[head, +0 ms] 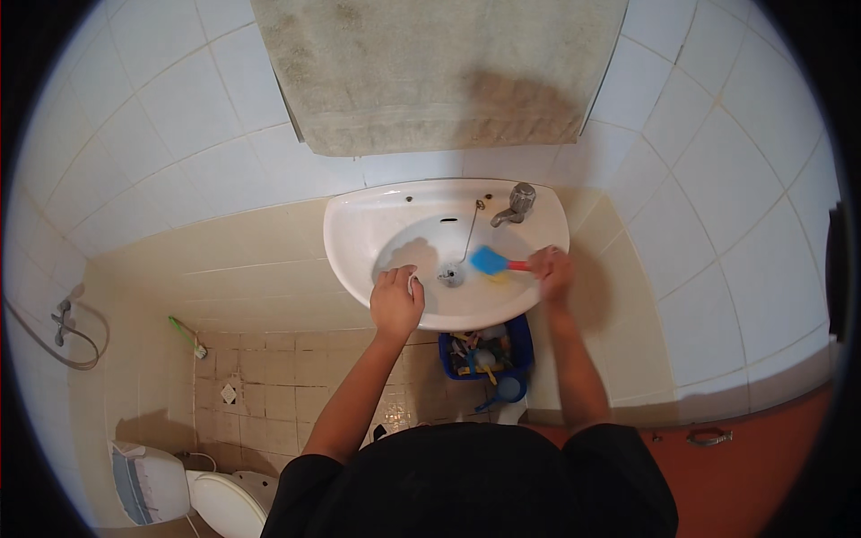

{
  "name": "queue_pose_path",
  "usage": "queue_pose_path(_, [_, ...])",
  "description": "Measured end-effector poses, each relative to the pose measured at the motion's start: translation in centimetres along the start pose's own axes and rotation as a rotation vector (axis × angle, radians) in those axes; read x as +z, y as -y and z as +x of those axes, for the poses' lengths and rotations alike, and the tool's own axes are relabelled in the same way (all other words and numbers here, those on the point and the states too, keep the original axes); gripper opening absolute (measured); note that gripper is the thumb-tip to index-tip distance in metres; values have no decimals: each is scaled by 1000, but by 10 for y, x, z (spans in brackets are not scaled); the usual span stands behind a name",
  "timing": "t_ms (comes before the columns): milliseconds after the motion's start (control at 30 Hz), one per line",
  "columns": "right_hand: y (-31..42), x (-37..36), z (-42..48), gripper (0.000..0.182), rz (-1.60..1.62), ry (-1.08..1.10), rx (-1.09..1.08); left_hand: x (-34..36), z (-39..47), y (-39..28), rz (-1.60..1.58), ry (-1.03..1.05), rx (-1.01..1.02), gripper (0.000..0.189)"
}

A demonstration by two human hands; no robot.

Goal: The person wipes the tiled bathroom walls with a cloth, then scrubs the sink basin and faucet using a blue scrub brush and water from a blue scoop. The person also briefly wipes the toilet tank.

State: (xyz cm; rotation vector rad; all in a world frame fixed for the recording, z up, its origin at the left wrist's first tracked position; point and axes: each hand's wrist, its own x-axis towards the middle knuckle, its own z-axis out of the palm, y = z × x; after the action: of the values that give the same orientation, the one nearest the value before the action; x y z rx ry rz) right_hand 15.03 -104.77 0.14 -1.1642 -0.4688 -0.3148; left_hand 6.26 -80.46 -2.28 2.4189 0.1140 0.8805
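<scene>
My right hand grips the red handle of a blue-headed brush over the right side of a white ceramic washbasin. The brush is blurred, and a yellow patch shows just under its head. Above the basin's front left part is my left hand, with fingers bent, thumb apart and nothing visible in it. Whether it touches the rim I cannot tell. Between the hands lies the metal drain, with a chain running up to the back ledge. A metal tap stands at the back right.
Below the basin sits a blue basket of mixed items, with a blue dipper beside it. A towel hangs above. A toilet, a green-handled brush and a shower fitting are at left; a reddish door is at lower right.
</scene>
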Motion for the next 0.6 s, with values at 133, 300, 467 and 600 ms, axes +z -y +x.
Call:
queue_pose_path(133, [19, 41, -28, 36, -42, 203, 76, 1, 3, 3, -9, -28, 28, 17])
queue_pose_path(300, [26, 21, -20, 36, -192, 129, 79, -3, 1, 6, 0, -38, 10, 16])
queue_pose_path(467, [23, 30, -27, 37, -260, 181, -67, 2, 2, 4, -33, -17, 23, 16])
queue_pose_path(600, [84, 22, -5, 36, -341, 236, 36, -3, 3, 5, -5, -41, 24, 15])
